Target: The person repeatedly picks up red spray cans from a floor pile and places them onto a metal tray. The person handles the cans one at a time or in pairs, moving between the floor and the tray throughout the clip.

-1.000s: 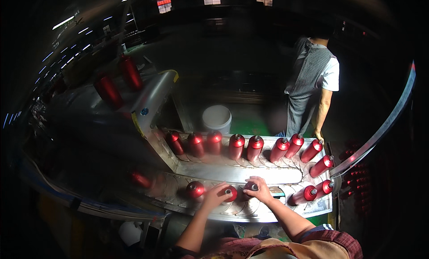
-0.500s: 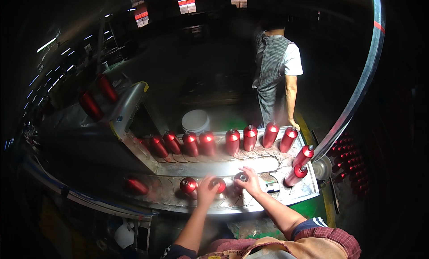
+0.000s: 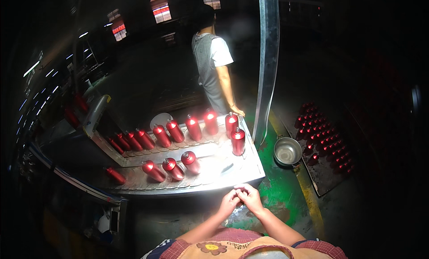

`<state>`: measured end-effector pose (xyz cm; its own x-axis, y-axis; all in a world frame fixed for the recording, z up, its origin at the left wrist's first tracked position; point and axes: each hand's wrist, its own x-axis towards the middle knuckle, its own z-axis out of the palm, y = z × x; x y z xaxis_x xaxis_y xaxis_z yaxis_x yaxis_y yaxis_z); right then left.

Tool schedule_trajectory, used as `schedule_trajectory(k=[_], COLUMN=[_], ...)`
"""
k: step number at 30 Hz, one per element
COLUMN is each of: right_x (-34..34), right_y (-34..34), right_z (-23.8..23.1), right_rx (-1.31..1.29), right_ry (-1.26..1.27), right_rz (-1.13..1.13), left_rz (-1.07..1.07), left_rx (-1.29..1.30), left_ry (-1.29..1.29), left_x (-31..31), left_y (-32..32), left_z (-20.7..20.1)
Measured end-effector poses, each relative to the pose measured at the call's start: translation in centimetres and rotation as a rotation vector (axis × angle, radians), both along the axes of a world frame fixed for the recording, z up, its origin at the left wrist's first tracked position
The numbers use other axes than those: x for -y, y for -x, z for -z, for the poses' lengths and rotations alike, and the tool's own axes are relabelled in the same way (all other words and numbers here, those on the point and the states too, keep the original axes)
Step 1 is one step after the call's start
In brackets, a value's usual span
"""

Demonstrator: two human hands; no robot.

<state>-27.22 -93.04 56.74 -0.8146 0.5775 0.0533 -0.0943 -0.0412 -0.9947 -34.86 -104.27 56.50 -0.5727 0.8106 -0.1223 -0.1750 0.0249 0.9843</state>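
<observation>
My left hand [image 3: 229, 202] and my right hand [image 3: 250, 198] meet in front of my body, just off the near edge of the conveyor [image 3: 210, 186]. Their fingers are curled together at the tips. A small dark spot shows between them, too small to name. Closest on the near lane stands a shiny red bottle [image 3: 191, 162] with a narrow neck; beside it are a second red bottle [image 3: 173, 169] and a third red bottle [image 3: 153, 171]. Neither hand touches a bottle.
More red bottles [image 3: 161, 136] line the far lane and the conveyor's right end. A co-worker [image 3: 212, 67] rests a hand on the far corner. A metal post [image 3: 267, 58] rises there. On the floor at right are a metal pot [image 3: 287, 151] and many red bottles [image 3: 328, 138].
Both hands have let go of the bottles on the near lane and drawn back toward my body, coming together. The view has swung to the right.
</observation>
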Motion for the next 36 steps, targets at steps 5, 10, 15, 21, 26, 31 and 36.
schedule_trajectory(k=[5, 10, 15, 21, 26, 31, 36], right_x=[-6.2, -11.9, -17.4, -25.9, -36.8, -45.8, -51.9], right_y=[-8.4, -14.4, -18.0, -16.9, -16.3, -19.3, -24.1], right_z=[0.5, 1.3, 3.2, 7.2, 11.7, 13.0, 9.3], right_rx=[-0.096, -0.066, 0.169, 0.168, 0.296, 0.358, 0.113], right_ry=[-0.150, 0.021, -0.168, -0.129, -0.117, 0.042, 0.292], right_rz=[0.325, 0.412, 0.367, 0.300, 0.273, 0.381, 0.257], left_rz=[0.403, 0.558, 0.858, 0.787, 0.678, 0.605, 0.808], left_rx=[0.068, 0.029, -0.328, -0.184, -0.297, -0.008, -0.007], left_ry=[0.028, -0.025, 0.011, 0.016, 0.169, 0.251, 0.383], left_x=[-8.6, -16.3, -22.7, -31.1, -41.5, -50.4, -59.1], left_y=[-4.7, -8.9, -11.0, -11.4, -10.7, -12.8, -16.2], left_z=[-0.1, -0.9, 0.7, 6.7, 9.2, 7.3, 4.1])
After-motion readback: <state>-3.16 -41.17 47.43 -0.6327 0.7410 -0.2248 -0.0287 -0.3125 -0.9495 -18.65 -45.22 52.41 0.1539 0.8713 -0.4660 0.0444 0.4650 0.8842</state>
